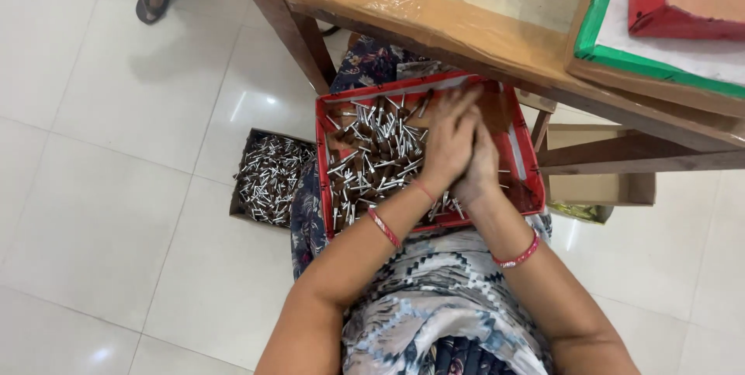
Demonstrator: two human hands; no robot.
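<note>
Over the right half of the red tray (pixel 518 159) on the lap, the left hand (pixel 448 138) overlaps the right hand (pixel 479 169), seemingly cupped together, the brown-and-silver sticks (pixel 372 154) piled just left of them.

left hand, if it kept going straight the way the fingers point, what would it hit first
The left hand points up and away across the red cardboard tray of small brown and silver sticks. It would likely meet the tray's far red wall first, just under the wooden table edge; depth is hard to judge.
</note>
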